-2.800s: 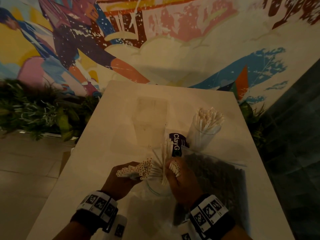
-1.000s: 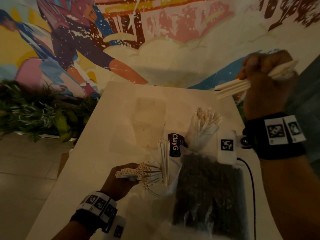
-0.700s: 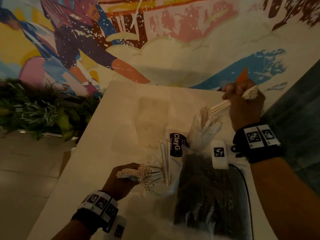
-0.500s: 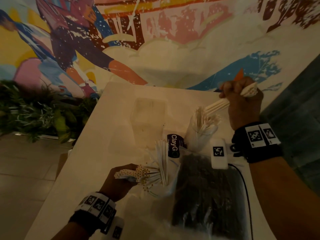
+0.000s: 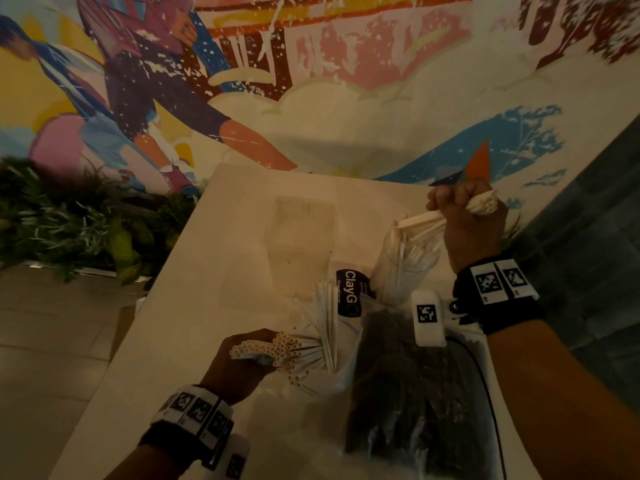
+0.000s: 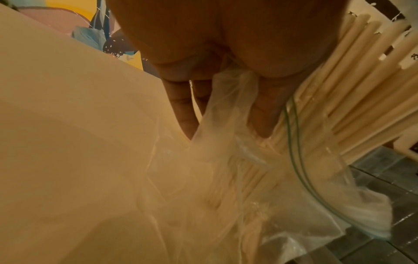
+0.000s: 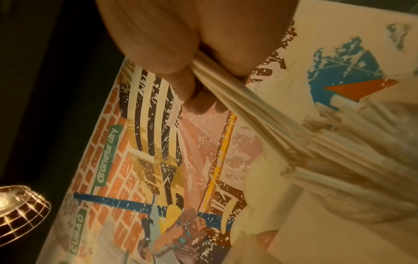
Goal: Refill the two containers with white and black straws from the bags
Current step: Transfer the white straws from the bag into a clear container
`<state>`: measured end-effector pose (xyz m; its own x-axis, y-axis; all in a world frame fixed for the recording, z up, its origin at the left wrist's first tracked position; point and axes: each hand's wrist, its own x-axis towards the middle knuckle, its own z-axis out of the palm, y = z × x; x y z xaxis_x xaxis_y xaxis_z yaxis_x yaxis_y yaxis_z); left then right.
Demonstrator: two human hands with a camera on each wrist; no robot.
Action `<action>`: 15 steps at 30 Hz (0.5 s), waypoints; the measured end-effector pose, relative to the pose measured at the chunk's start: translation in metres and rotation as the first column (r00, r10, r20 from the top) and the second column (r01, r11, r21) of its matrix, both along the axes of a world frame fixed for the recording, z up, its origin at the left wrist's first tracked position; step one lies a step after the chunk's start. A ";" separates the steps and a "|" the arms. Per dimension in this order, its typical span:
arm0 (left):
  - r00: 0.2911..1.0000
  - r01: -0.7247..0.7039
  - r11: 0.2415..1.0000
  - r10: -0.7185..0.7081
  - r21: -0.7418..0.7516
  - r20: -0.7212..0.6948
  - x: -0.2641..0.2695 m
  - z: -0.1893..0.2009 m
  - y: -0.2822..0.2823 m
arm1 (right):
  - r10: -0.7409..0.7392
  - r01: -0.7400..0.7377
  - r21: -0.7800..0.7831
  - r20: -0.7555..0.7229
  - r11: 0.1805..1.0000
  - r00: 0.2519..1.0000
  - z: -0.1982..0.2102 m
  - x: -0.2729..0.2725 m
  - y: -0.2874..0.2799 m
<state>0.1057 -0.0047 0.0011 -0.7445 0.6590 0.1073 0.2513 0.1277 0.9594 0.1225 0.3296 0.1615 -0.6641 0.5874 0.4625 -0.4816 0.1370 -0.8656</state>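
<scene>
Dim, warm light fell over the grainy pictures, a caged lamp (image 7: 21, 212) glared at the right wrist view's lower left, and straws (image 7: 339, 151) right of it blurred softly.

Bare forearms, no sleeves. Black wristband (image 5: 496, 295) on right wrist, white tags with black square codes; white camera block (image 5: 428, 317) with same code, thin black cable (image 5: 485, 382) trailing. Matching black band (image 5: 194, 415) with coded tags on left wrist.
</scene>
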 end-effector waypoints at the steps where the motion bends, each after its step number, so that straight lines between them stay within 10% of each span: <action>1: 1.000 0.001 1.000 -0.001 0.001 -0.003 0.000 0.001 0.000 | -0.011 0.011 -0.003 -0.007 1.000 1.000 0.001 -0.001 0.000; 6: 0.999 -0.024 1.000 0.024 0.004 0.033 0.000 0.000 0.000 | -0.138 0.137 -0.024 -0.054 0.990 0.989 0.011 -0.001 0.005; 11: 0.999 -0.021 1.000 0.022 -0.009 0.037 -0.003 0.000 0.000 | -0.136 0.130 0.041 0.200 0.991 0.970 -0.021 -0.004 0.006; 15: 0.998 -0.029 1.000 0.029 -0.006 0.059 -0.003 0.001 0.000 | -0.423 0.268 0.459 0.277 0.847 0.863 -0.044 -0.008 0.023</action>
